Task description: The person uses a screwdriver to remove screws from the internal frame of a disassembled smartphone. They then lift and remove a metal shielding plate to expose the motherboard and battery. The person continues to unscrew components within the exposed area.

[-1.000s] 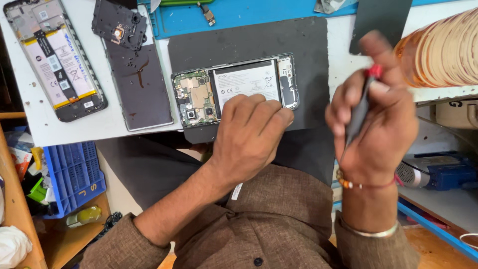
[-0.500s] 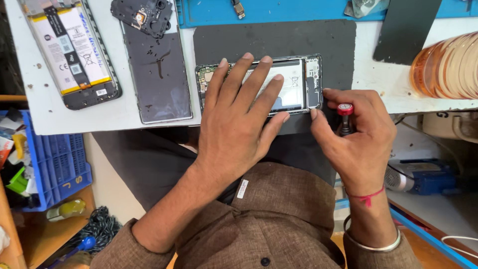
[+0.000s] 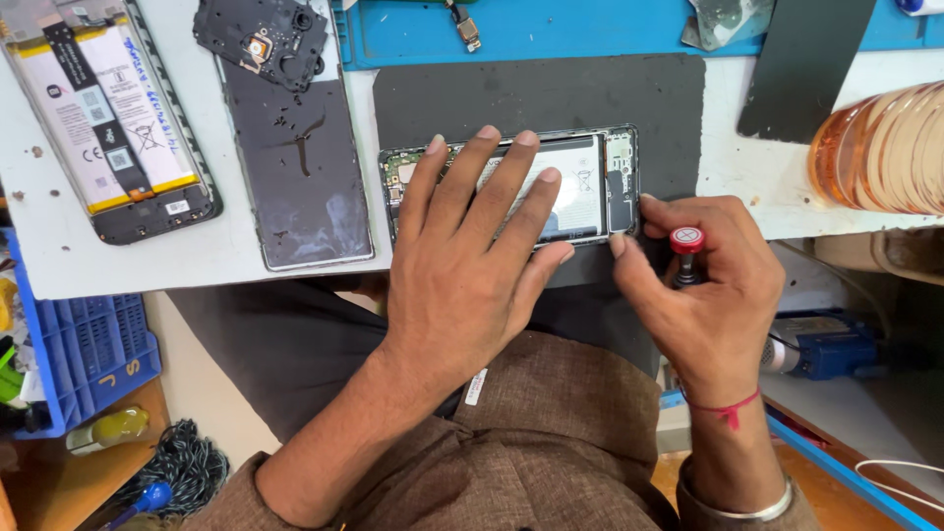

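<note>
An opened phone (image 3: 600, 187) with its battery exposed lies on a dark grey mat (image 3: 551, 98) at the bench's front edge. My left hand (image 3: 472, 256) lies flat on it, fingers spread, pressing it down and hiding its left half. My right hand (image 3: 703, 285) grips a screwdriver with a red cap (image 3: 686, 242), held upright at the phone's lower right corner. The tip of the screwdriver is hidden by my fingers.
A second opened phone with a white battery (image 3: 108, 128) lies at the left. Beside it a back cover (image 3: 295, 167) with a black circuit part (image 3: 261, 39) on top. A blue mat (image 3: 570, 29) lies behind, an orange transparent spool (image 3: 880, 147) right, a blue crate (image 3: 79, 354) lower left.
My right hand has come down from mid-air with the screwdriver to the phone's right end. My left hand has spread flat over the phone. The view has moved closer.
</note>
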